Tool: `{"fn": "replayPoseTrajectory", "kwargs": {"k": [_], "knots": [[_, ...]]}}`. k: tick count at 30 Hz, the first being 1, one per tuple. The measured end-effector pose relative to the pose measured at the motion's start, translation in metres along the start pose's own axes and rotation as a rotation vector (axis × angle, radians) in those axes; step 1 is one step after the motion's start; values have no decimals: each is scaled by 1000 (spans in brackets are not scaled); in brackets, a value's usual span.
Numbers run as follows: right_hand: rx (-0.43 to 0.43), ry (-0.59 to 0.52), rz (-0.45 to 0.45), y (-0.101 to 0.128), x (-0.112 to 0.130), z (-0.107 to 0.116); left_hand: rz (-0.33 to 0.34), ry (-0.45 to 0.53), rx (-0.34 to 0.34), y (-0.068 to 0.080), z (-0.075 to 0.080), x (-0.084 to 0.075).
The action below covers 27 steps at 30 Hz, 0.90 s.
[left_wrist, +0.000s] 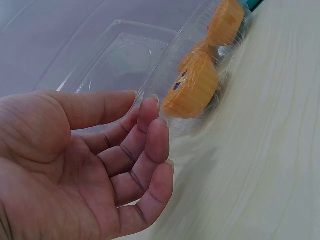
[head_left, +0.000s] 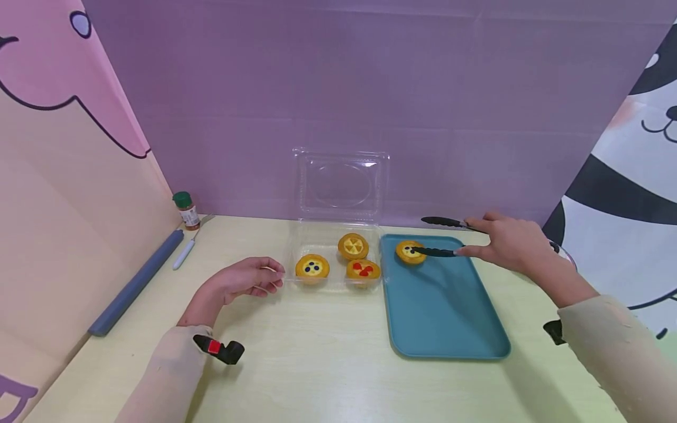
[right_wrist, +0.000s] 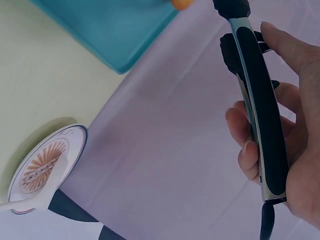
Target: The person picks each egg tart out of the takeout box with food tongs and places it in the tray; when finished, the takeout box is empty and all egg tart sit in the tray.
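Observation:
My left hand [head_left: 250,278] pinches the near left rim of a clear plastic clamshell box [head_left: 315,236] between thumb and fingertips. Inside the box sit a blueberry-topped tart [head_left: 312,268], a tart with pale wedges [head_left: 353,246] and a red-topped tart [head_left: 363,271]. The box's lid [head_left: 341,182] stands raised at the back. To the right, my right hand [head_left: 512,242] holds black-tipped tongs [head_left: 440,252], their arms spread apart. One tong tip overlaps another blueberry tart [head_left: 406,251] on the blue tray [head_left: 444,320]; contact is unclear.
On the left lie a dark blue bar [head_left: 138,281] and a white-handled tool [head_left: 184,252], beside a green-capped jar [head_left: 187,211]. A patterned plate [right_wrist: 31,175] with a white utensil [right_wrist: 54,186] across it shows in the right wrist view. A purple backdrop [head_left: 338,88] closes off the back.

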State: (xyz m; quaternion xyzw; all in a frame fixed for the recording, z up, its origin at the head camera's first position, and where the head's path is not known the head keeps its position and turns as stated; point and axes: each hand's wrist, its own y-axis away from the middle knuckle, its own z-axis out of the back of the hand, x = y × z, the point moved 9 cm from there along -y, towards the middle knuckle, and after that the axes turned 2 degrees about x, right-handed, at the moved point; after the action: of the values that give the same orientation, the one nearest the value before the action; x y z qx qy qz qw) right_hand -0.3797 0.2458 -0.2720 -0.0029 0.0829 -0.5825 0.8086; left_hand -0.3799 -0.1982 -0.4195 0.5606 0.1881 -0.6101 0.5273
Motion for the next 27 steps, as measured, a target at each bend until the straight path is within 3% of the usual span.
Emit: {"fn": "replayPoseTrajectory", "kwargs": {"k": [12, 27], "knots": [[-61, -124, 34, 7, 31, 1, 1, 7, -3, -1, 0, 1], [-100, -200, 68, -17, 76, -6, 2, 0, -8, 0, 1, 0]]}}
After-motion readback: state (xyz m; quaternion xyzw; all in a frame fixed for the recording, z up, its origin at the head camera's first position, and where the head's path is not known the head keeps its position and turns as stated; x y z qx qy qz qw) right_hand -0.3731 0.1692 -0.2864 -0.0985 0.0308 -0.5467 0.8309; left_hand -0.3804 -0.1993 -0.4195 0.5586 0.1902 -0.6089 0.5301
